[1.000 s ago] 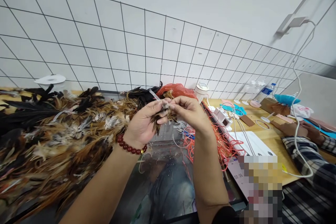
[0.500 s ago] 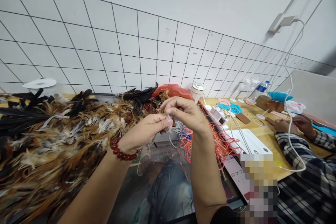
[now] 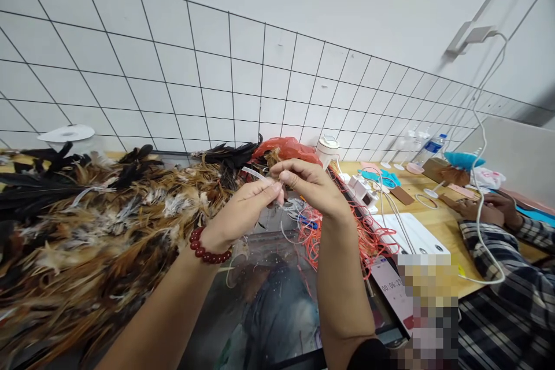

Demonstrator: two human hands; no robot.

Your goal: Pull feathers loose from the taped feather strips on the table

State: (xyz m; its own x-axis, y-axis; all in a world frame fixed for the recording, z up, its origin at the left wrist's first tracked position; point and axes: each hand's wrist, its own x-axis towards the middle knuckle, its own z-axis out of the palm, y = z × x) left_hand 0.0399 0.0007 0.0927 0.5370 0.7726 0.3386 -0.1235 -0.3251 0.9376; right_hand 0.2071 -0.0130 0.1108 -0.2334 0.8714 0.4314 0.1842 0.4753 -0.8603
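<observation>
"Where are the person's two hands?"

"Raised together over a glossy dark surface (image 3: 203, 324), the left hand (image 3: 240, 208) meeting the right hand (image 3: 314, 188) at the fingertips. A bracelet of dark red beads (image 3: 208, 252) circles the left wrist."

"What do the left fingers hold?"

"They are closed narrowly on a pale strip (image 3: 254, 173), whose free end sticks out past the thumb, pointing away and to the left."

"And the right fingers?"

"Curled, with the thumb and forefinger close beside the left thumb; whether they grip anything cannot be told, since the tips (small and crowded from this angle) hide one another."

"What lies about them?"

"On the left, a broad heap of brown, white and black feathers (image 3: 108, 231). Behind the hands sits a red plastic bag (image 3: 286, 148), with a white lidded container (image 3: 327, 151) just to its right. Beside the right forearm spreads a tangle of red cords (image 3: 338, 237), and nearer the viewer lies a phone (image 3: 389, 280) with a timer on its screen."

"Is anyone else there?"

"A co-worker (image 3: 524, 312) at the far right, in plaid sleeves (image 3: 485, 254), hands together at the wooden table (image 3: 448, 221). A bottle (image 3: 433, 147) with a blue label stands farther back."
</observation>
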